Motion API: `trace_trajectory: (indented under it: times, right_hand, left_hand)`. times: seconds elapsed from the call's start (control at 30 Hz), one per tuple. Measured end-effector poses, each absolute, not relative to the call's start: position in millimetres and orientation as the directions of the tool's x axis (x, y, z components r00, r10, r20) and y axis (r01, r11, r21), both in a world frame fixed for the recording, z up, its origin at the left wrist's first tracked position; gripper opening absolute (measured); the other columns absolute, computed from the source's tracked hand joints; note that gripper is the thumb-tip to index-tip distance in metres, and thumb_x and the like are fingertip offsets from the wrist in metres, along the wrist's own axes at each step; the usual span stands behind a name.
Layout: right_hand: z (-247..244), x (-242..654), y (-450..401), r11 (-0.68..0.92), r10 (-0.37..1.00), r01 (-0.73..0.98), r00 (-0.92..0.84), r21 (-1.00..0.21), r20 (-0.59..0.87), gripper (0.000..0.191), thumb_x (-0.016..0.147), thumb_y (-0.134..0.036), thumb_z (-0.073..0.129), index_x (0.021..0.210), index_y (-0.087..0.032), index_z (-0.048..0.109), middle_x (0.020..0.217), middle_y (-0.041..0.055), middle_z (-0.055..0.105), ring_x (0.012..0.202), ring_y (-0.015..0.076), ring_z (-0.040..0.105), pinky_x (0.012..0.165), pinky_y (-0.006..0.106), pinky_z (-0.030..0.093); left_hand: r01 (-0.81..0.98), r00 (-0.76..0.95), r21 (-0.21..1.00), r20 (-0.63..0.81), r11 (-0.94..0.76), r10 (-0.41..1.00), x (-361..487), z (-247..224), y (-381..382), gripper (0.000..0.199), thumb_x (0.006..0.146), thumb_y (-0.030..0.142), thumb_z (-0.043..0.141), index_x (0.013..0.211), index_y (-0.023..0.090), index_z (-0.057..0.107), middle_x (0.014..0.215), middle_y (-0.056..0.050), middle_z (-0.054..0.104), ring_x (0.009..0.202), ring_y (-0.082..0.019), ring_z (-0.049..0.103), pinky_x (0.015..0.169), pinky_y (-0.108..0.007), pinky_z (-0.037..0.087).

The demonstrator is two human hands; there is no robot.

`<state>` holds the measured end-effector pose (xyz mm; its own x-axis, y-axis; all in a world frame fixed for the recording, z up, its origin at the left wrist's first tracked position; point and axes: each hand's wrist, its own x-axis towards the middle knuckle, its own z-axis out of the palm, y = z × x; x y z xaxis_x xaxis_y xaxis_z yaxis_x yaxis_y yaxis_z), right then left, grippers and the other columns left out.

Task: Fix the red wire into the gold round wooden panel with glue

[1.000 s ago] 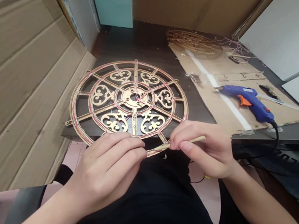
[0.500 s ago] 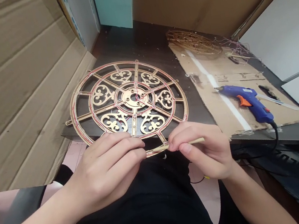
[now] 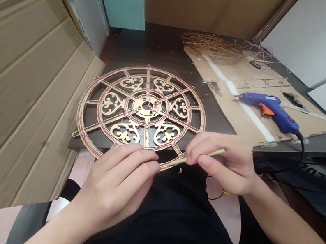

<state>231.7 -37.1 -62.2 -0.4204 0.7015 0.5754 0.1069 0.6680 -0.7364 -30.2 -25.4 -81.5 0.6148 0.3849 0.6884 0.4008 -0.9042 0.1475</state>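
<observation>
A round gold openwork frame (image 3: 144,107) with spokes and scroll ornaments lies on the dark table, its near rim jutting over the front edge. Red wire (image 3: 157,110) runs along its rings and into the hub. My left hand (image 3: 122,178) is closed on the near rim, its fingertips hiding that stretch. A thin pale wooden stick (image 3: 215,153) is pinched between thumb and fingers of my right hand (image 3: 222,162). The stick's tip points left and rests at the rim beside my left fingertips.
A blue glue gun (image 3: 268,108) with an orange trigger lies on a cardboard sheet (image 3: 233,114) at right, its cord dropping over the edge. Behind it are a brown openwork piece (image 3: 211,45) and tangled wires (image 3: 259,53). A cardboard panel (image 3: 21,99) stands at left.
My right hand has shifted slightly to the right with the stick. My left hand and the gold frame stay nearly in place.
</observation>
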Motion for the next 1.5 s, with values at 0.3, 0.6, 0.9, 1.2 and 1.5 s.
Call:
trace_trajectory:
  times: [0.3,0.6,0.9,1.2,1.5]
  right_hand:
    - [-61.7,230.7,-36.3,0.671,0.696,0.096,-0.424,-0.735,0.580,0.016,0.098,-0.007,0.061,0.104,-0.017,0.072,0.089,0.0066,0.074,0.083,0.0195,0.070,0.074,0.034,0.057]
    - [-61.6,230.8,-37.7,0.668,0.701,0.099,-0.418,-0.738,0.578,0.015,0.098,-0.007,0.062,0.104,-0.016,0.072,0.091,0.0071,0.075,0.085,0.0189,0.071,0.075,0.034,0.057]
    - [-63.3,230.0,-37.3,0.668,0.708,0.112,-0.400,-0.736,0.582,0.015,0.100,-0.010,0.060,0.105,-0.017,0.072,0.089,0.0071,0.074,0.083,0.0196,0.070,0.073,0.034,0.057]
    - [-63.5,230.7,-37.2,0.658,0.722,0.120,-0.382,-0.743,0.577,0.016,0.100,-0.007,0.060,0.106,-0.016,0.072,0.091,0.0059,0.073,0.083,0.0167,0.069,0.074,0.032,0.056]
    - [-63.5,230.8,-38.5,0.629,0.752,0.143,-0.359,-0.764,0.552,0.016,0.101,-0.006,0.059,0.106,-0.015,0.072,0.093,0.0054,0.073,0.085,0.0148,0.069,0.077,0.031,0.056]
  left_hand:
    - [0.409,0.607,0.149,0.693,-0.900,0.390,-31.2,-80.5,-25.9,0.025,0.085,0.001,0.076,0.105,0.013,0.067,0.108,-0.008,0.077,0.100,-0.023,0.067,0.087,-0.038,0.057]
    - [0.399,0.610,0.155,0.691,-0.904,0.388,-29.8,-80.4,-25.6,0.027,0.082,-0.001,0.077,0.104,0.011,0.068,0.107,-0.009,0.076,0.099,-0.023,0.067,0.087,-0.039,0.056]
    - [0.413,0.608,0.154,0.688,-0.898,0.397,-30.7,-80.9,-26.0,0.025,0.085,0.001,0.075,0.105,0.014,0.067,0.107,-0.007,0.077,0.099,-0.023,0.068,0.086,-0.038,0.058]
    - [0.403,0.613,0.156,0.685,-0.902,0.393,-31.0,-81.6,-26.1,0.026,0.083,0.000,0.077,0.105,0.012,0.068,0.108,-0.009,0.076,0.101,-0.023,0.067,0.088,-0.039,0.056]
    - [0.397,0.612,0.157,0.689,-0.904,0.388,-31.3,-81.2,-26.1,0.027,0.082,-0.001,0.076,0.105,0.012,0.068,0.107,-0.009,0.076,0.100,-0.024,0.066,0.087,-0.039,0.056]
